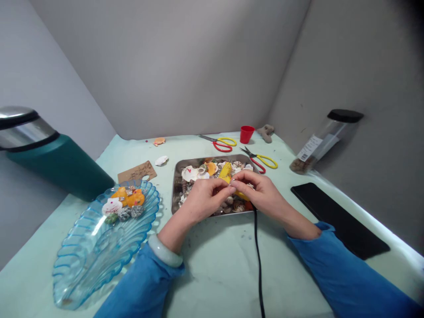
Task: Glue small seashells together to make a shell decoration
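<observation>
My left hand [206,197] and my right hand [263,193] meet over a metal tray [172,187] full of seashells [190,173]. The fingertips of both are pinched together around something small and pale that I cannot make out. Under and between the hands lies a yellow tool [225,171], probably a hot glue gun, partly hidden by my fingers. Its black cord [257,251] runs down toward me from below my right hand. A pale bangle [164,251] circles my left wrist.
Left: a blue plastic dish [96,247] with small decorated pieces, a green bottle [62,161], a brown card [136,171]. Behind: two scissors [222,146], a red cup [246,134], a grey lump [266,132]. Right: a clear jar [319,139], a black phone-like slab [338,218].
</observation>
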`<state>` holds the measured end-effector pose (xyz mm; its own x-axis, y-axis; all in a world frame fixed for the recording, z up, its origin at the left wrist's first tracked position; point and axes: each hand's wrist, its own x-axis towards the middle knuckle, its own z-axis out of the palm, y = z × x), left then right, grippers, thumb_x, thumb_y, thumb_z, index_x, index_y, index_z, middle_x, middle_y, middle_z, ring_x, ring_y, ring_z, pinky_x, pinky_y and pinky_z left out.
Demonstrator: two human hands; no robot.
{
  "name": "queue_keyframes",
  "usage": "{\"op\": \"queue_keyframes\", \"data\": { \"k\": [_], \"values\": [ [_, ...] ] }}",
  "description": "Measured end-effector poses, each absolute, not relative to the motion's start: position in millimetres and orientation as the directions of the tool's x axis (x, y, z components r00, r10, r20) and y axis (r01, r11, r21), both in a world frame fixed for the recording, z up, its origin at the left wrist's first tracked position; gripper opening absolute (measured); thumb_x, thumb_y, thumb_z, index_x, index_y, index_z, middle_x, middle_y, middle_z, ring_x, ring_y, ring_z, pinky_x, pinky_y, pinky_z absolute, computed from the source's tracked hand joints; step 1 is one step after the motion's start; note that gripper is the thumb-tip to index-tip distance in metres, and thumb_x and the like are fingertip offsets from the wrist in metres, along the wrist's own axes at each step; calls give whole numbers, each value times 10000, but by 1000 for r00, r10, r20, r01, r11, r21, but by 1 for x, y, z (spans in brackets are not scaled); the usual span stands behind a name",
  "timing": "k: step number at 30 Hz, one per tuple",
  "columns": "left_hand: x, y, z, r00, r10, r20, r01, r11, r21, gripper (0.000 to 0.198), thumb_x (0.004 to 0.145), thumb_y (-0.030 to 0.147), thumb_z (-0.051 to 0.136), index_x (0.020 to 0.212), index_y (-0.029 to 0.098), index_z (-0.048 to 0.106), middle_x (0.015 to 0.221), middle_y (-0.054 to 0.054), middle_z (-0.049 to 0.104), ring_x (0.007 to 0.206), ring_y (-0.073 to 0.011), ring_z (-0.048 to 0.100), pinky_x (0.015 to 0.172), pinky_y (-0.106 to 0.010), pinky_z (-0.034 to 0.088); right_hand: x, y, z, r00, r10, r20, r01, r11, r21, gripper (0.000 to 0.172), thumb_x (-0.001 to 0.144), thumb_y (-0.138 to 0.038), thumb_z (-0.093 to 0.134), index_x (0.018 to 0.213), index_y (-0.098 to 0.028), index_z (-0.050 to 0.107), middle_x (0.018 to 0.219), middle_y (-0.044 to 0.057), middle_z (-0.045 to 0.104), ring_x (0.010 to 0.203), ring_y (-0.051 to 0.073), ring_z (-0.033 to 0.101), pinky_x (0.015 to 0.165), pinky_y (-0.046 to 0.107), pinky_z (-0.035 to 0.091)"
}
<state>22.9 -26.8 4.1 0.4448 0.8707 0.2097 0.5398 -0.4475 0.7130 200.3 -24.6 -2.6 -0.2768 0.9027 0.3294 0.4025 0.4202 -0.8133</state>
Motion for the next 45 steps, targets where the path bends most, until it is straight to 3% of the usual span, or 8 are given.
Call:
{"op": "queue_keyframes", "data": {
  "k": [8,16,31,45],
  "values": [
    [22,-26,3,460,860,222,535,-468,703,338,855,394,462,794,134,669,594,19,535,551,-75,397,524,-202,289,200,-25,-1,-284,899,334,404,428,-809,161,843,-328,523,789,-194,593,803,6,609,762,144,545,680,262,430],
    [22,-26,4,472,848,240,534,-492,688,345,873,381,443,853,138,687,676,-2,611,594,-87,445,563,-214,316,200,-25,-2,-285,902,323,401,418,-815,165,843,-335,516,796,-199,597,811,7,618,772,151,553,671,268,430],
    [22,-26,3,464,854,237,549,-487,679,353,873,392,439,778,140,667,576,28,500,552,-73,377,524,-208,267,201,-25,-3,-289,906,311,410,411,-814,176,851,-335,512,801,-187,594,813,8,610,766,139,542,664,253,422],
    [23,-26,3,460,853,247,572,-497,653,341,873,384,442,794,142,668,590,26,530,552,-71,399,526,-209,271,200,-24,-2,-289,912,290,407,391,-826,186,846,-346,509,797,-188,593,803,8,609,744,138,538,638,253,422]
  ]
}}
